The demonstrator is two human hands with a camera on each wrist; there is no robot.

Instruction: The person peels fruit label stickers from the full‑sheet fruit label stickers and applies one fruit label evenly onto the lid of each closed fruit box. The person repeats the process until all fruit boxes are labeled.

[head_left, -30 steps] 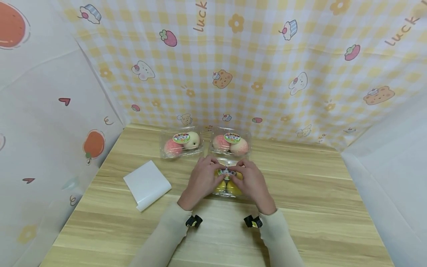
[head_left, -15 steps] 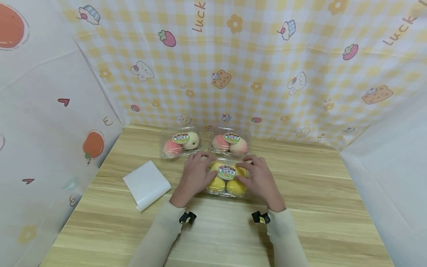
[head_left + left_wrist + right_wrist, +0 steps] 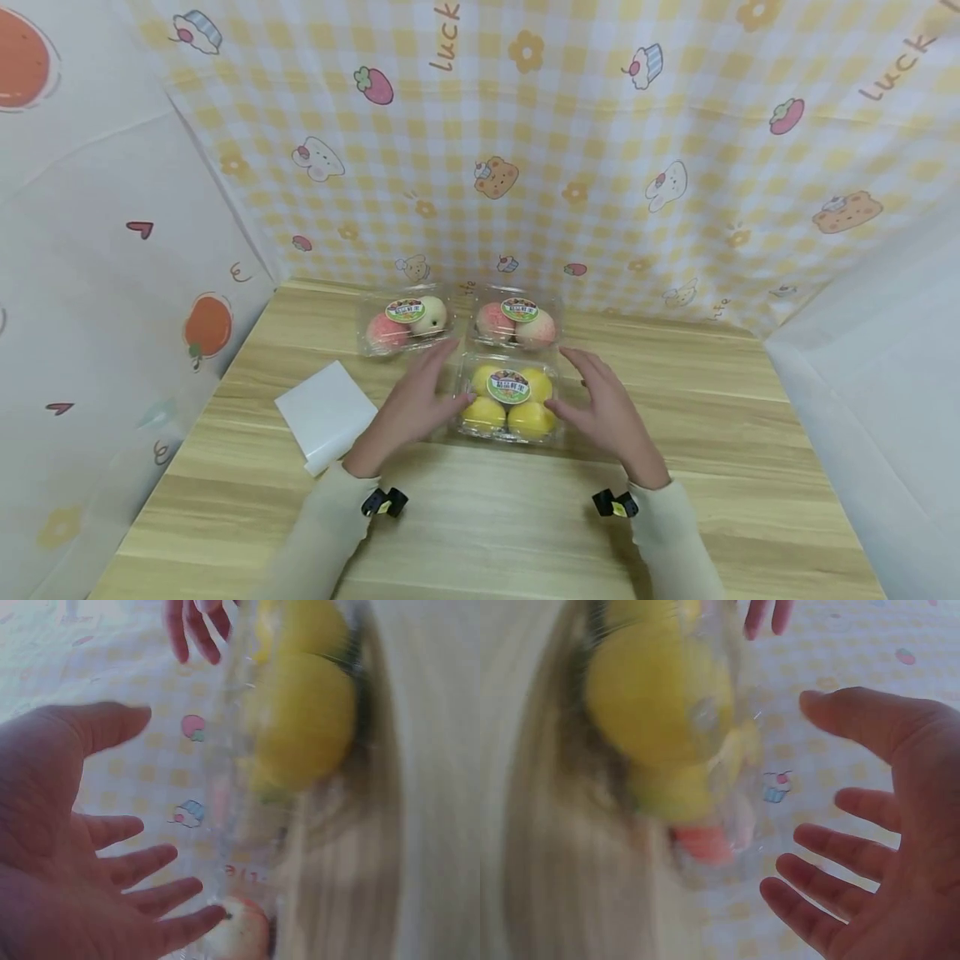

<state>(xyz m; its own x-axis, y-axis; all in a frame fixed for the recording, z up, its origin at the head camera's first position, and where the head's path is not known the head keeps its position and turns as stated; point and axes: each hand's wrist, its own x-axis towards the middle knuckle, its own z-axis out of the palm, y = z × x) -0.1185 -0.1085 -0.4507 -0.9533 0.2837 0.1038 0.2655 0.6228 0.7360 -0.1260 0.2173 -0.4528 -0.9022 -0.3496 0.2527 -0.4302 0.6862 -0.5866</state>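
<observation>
A clear plastic fruit box with several yellow fruits (image 3: pixel 484 414) stands on the table, a round fruit label (image 3: pixel 508 387) on its lid. To its left is my left hand (image 3: pixel 411 408), fingers spread and relaxed, holding nothing. My right hand (image 3: pixel 606 407) is spread the same way on the box's right side. In the left wrist view the left hand (image 3: pixel 82 847) shows an open palm beside the blurred yellow fruit (image 3: pixel 304 724). The right wrist view has the right hand (image 3: pixel 885 847) with its fingers apart, facing the yellow fruit (image 3: pixel 660 694).
Behind stand two more clear boxes, one with a pink and a cream fruit (image 3: pixel 431 317), the other with two pinkish peaches (image 3: pixel 536 330). A white sheet with a curled edge (image 3: pixel 326 415) lies at the left. A checked cloth (image 3: pixel 585 167) hangs along the table's back edge.
Both hands have come off the label on the yellow fruit box and moved apart, left hand leftward and right hand rightward. The label and all of the yellow fruits now show.
</observation>
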